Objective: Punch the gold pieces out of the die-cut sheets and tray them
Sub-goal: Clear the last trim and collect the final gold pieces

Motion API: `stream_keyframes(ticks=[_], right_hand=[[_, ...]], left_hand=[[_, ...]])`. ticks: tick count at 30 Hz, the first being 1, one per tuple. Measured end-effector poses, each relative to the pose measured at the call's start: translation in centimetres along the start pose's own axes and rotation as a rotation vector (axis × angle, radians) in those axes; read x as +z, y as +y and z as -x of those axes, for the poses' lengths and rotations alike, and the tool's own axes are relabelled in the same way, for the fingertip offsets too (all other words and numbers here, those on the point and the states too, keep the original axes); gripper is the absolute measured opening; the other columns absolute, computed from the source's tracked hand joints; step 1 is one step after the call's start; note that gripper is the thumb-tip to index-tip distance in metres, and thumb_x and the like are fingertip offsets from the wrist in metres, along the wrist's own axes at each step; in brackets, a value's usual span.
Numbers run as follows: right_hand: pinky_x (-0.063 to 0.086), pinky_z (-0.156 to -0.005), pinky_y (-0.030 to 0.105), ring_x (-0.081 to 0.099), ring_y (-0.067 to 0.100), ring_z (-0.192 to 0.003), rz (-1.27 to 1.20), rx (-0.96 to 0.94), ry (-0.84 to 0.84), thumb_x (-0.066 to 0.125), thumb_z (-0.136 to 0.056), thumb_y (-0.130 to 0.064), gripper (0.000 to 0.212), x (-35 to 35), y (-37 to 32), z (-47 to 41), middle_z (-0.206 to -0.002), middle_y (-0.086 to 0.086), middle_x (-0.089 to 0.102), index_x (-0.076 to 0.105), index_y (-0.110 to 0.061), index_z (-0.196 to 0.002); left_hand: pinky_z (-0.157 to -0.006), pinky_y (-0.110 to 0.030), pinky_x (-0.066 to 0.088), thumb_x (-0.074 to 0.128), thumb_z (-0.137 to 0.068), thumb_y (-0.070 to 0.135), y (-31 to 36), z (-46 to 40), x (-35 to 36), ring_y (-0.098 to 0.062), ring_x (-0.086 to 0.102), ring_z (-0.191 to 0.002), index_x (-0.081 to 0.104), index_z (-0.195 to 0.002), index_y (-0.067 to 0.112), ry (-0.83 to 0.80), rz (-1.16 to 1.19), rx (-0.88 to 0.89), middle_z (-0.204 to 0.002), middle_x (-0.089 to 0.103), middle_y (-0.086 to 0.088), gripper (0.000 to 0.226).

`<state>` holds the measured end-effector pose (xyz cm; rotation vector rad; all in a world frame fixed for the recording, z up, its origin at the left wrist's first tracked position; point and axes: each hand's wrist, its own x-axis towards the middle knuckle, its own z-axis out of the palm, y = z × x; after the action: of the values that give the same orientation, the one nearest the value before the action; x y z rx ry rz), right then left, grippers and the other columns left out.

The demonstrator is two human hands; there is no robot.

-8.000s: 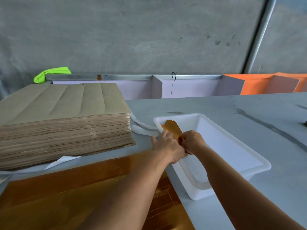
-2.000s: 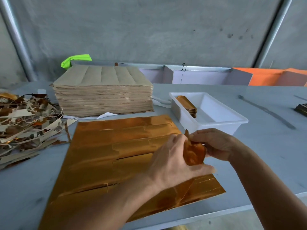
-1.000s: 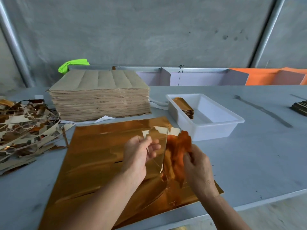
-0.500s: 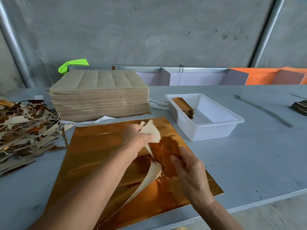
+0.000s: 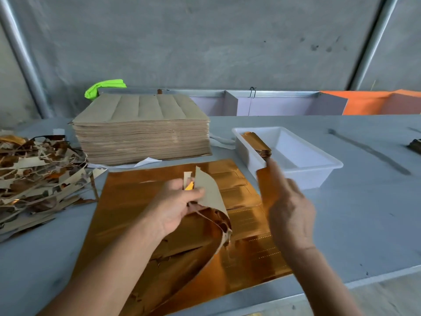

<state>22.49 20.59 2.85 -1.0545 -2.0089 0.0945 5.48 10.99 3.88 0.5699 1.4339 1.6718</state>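
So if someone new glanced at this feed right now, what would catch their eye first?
Probably the shiny gold die-cut sheet spread across the near table, with the left hand gripping its peeled-up waste strip. Next, the right hand carrying a punched gold piece just in front of the white tray. The tall stack of brown sheets behind and the tangled scrap pile at far left also stand out.
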Motion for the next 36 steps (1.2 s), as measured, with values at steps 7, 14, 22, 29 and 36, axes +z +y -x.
stream_keyframes(ticks=[7,14,22,29,36], right_hand=[[0.053,-0.075,0.02,0.064,0.011,-0.088,-0.402,-0.075,-0.117,0.05,-0.094,-0.001,0.08,2.9,-0.3,2.7,-0.102,-0.011,0.062,0.011,-0.054,-0.14],[0.054,-0.076,0.026,0.064,0.024,-0.093,-0.57,0.267,-0.117,0.048,-0.098,-0.009,0.03,3.1,1.0,2.5,-0.105,0.004,0.065,0.059,-0.032,-0.114],[0.051,-0.082,0.02,0.058,0.006,-0.095,-0.383,-0.041,-0.224,0.067,-0.084,-0.035,0.04,2.6,-0.5,3.0,-0.109,-0.009,0.059,0.061,-0.018,-0.12],[0.036,-0.054,0.03,0.043,0.017,-0.057,-0.644,0.712,-0.094,0.053,-0.09,-0.01,0.023,3.2,3.0,1.4,-0.06,0.002,0.048,0.055,-0.006,-0.068],[0.046,-0.074,0.044,0.052,0.03,-0.079,-0.83,1.151,0.069,0.04,-0.093,-0.019,0.023,2.4,6.5,0.7,-0.086,0.017,0.053,0.056,-0.005,-0.085]], left_hand=[[-0.049,-0.026,0.053,0.071,-0.079,0.005,-2.0,0.2,2.6,-0.019,0.07,-0.061,0.066,-0.093,0.01,0.052,0.015,-0.034,-0.078,0.074,-0.005,0.016],[-0.045,-0.021,0.05,0.071,-0.081,0.009,-1.9,0.2,2.6,-0.017,0.069,-0.056,0.064,-0.088,0.01,0.103,0.018,-0.014,-0.064,0.072,-0.001,0.01],[-0.044,-0.018,0.042,0.06,-0.091,0.014,-1.5,0.3,3.6,-0.011,0.064,-0.059,0.069,-0.086,0.009,-0.037,-0.044,0.077,-0.076,0.073,-0.005,0.012],[-0.037,-0.014,0.031,0.052,-0.095,0.02,-1.5,0.0,0.5,-0.003,0.041,-0.042,0.066,-0.085,0.007,0.218,-0.083,0.114,-0.057,0.057,0.003,0.022],[-0.057,-0.026,0.038,0.048,-0.099,0.021,-2.5,-1.8,-5.5,-0.019,0.053,-0.067,0.062,-0.077,0.012,0.579,-0.776,0.302,-0.07,0.056,-0.004,0.027]])
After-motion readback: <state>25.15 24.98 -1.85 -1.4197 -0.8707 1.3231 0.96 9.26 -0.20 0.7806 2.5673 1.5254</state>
